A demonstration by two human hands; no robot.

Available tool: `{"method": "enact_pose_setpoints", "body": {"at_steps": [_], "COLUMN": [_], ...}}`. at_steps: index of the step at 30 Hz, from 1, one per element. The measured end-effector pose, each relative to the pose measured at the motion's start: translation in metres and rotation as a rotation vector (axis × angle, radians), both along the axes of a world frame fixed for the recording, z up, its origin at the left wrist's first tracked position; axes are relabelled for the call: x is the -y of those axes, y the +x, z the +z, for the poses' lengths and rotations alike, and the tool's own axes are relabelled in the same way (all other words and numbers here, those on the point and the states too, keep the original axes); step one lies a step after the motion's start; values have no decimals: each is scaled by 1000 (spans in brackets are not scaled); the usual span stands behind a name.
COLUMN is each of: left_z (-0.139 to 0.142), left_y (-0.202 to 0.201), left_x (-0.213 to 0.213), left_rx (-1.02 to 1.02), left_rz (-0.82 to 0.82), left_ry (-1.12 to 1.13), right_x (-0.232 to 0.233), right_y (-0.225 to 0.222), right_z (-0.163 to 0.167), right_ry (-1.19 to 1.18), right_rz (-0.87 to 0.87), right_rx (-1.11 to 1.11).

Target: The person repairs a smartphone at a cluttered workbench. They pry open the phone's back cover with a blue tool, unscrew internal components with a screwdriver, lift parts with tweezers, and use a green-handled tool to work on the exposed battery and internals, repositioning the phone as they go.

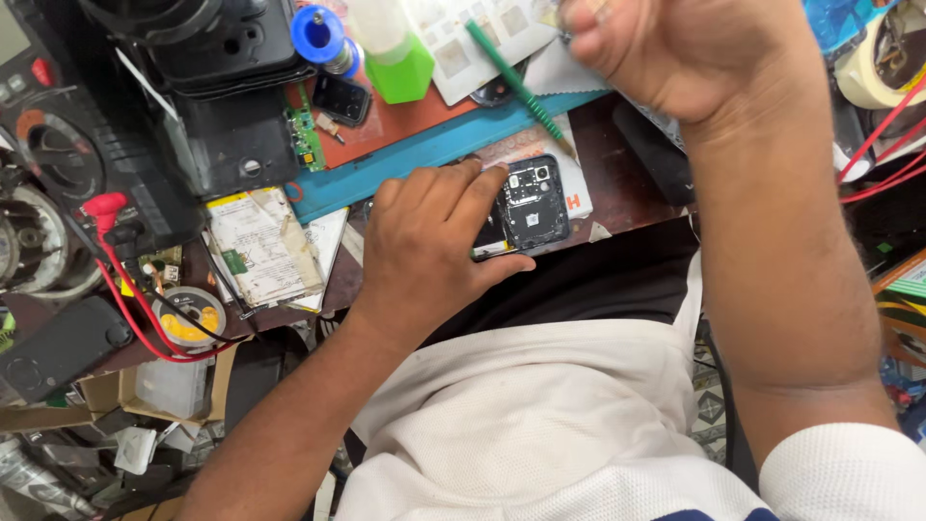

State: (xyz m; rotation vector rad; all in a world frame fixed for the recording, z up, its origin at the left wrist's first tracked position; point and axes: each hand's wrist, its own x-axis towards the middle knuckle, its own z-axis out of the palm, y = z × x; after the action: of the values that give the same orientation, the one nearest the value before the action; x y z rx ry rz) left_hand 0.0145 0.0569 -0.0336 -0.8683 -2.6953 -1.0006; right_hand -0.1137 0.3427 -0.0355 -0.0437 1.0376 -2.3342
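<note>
Both hands raised over the table's near edge.
Left hand [429, 246] lies palm down, fingers curled and thumb extended, forearm entering from lower left. Right hand [675, 48] is closed in a loose fist higher up, forearm rising from lower right.

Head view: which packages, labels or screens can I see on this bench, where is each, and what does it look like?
Meter screen: top left corner, pale grey rectangle on a dark meter.
Sheet: left of the left hand, worn white and yellow rectangle.
White box: under the opened phone, with an orange mark.
Card: top centre, white with pale squares.
Green bottle: beside the card.
</note>
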Motion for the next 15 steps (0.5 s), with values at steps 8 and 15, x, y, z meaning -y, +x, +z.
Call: {"method": "enact_pose_setpoints", "body": {"at_steps": [8, 15], "left_z": [4, 5], "left_y": [-4, -6], "left_x": [-2, -3], "left_rx": [8, 16], "left_rz": [-11, -14], "left_ry": [-96, -104], "right_x": [25, 45], "right_y": [74, 106], "right_z": [48, 30], "right_ry": [274, 1575], "right_rz": [-106, -262], "right_rx": [-230, -817]}}
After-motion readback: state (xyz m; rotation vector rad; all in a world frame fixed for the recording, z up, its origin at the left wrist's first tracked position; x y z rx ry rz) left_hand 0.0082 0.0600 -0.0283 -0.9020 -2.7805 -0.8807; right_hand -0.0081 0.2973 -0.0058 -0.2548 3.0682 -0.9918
